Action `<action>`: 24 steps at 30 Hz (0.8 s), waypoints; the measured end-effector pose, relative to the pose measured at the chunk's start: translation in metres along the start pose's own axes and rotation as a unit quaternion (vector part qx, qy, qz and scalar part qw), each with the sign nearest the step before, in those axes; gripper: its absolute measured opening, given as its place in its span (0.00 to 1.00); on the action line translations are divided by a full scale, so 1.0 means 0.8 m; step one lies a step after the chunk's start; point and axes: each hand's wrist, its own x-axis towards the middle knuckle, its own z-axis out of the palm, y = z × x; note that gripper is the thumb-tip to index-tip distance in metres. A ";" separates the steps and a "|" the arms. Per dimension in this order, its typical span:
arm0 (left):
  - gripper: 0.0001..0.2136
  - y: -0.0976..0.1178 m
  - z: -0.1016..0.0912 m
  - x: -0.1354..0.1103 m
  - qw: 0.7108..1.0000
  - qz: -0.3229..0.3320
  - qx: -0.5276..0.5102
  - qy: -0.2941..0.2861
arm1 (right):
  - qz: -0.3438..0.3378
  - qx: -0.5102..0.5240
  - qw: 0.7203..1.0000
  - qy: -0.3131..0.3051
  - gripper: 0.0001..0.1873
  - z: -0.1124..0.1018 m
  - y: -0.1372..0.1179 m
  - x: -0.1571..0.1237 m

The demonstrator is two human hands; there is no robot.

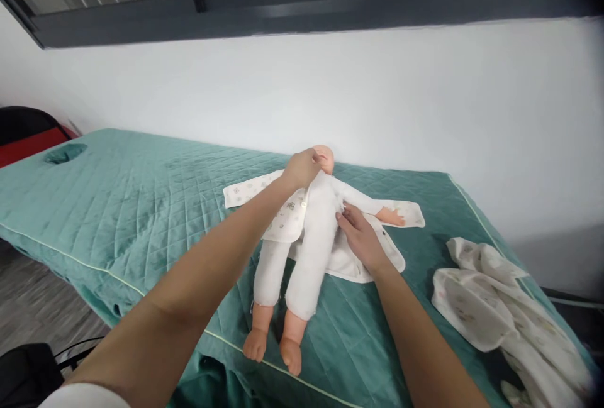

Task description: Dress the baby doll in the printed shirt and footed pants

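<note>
A baby doll [317, 226] lies on its back on a green quilted bed cover, its head by the wall and bare feet toward me. Its body and limbs are white cloth. A white printed baby jacket [284, 222] is spread under it, one front panel folded over the doll's left-hand side in view. The other panel lies flat, and the doll's arm rests on that sleeve. My left hand [302, 169] is closed at the jacket's neck, covering part of the doll's head. Against the doll's side, my right hand [359, 235] pinches with thumb and fingers; what is between them is hidden.
A crumpled pale printed cloth [491, 301] lies at the bed's right end. The green bed [141, 207] has a round face hole [66, 153] at far left. A white wall [302, 93] runs behind it, below a dark window frame [353, 12].
</note>
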 end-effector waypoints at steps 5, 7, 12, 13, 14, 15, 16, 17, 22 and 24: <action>0.12 0.012 0.017 -0.011 0.995 0.059 0.076 -0.017 | 0.011 -0.007 1.000 0.003 0.22 0.001 0.001 0.000; 0.13 0.022 0.020 -0.017 0.985 0.106 0.132 0.000 | 0.011 -0.015 1.000 0.011 0.23 0.003 0.000 0.000; 0.16 0.066 0.047 -0.027 0.913 0.274 0.300 -0.041 | -0.002 -0.009 1.000 0.029 0.23 0.011 -0.010 -0.006; 0.15 0.075 0.057 -0.025 0.904 0.292 0.304 -0.073 | -0.001 -0.008 1.000 0.028 0.22 0.013 -0.013 -0.008; 0.16 0.083 0.066 -0.022 0.899 0.298 0.304 -0.103 | 0.000 -0.009 1.000 0.022 0.22 0.014 -0.015 -0.010; 0.17 0.091 0.076 -0.019 0.897 0.294 0.303 -0.130 | -0.001 -0.008 1.000 0.014 0.23 0.014 -0.016 -0.013; 0.18 0.098 0.085 -0.014 0.896 0.284 0.303 -0.156 | -0.006 -0.005 1.000 0.004 0.24 0.014 -0.018 -0.015; 0.20 0.103 0.092 -0.009 0.894 0.273 0.305 -0.181 | -0.013 0.000 1.000 -0.012 0.26 0.015 -0.019 -0.017; 0.20 0.114 0.102 0.013 0.875 0.269 0.313 -0.255 | -0.039 0.021 0.996 -0.072 0.32 0.014 -0.031 -0.023; 0.19 0.110 0.098 0.018 0.877 0.282 0.304 -0.244 | -0.053 0.012 0.995 -0.080 0.34 0.012 -0.037 -0.024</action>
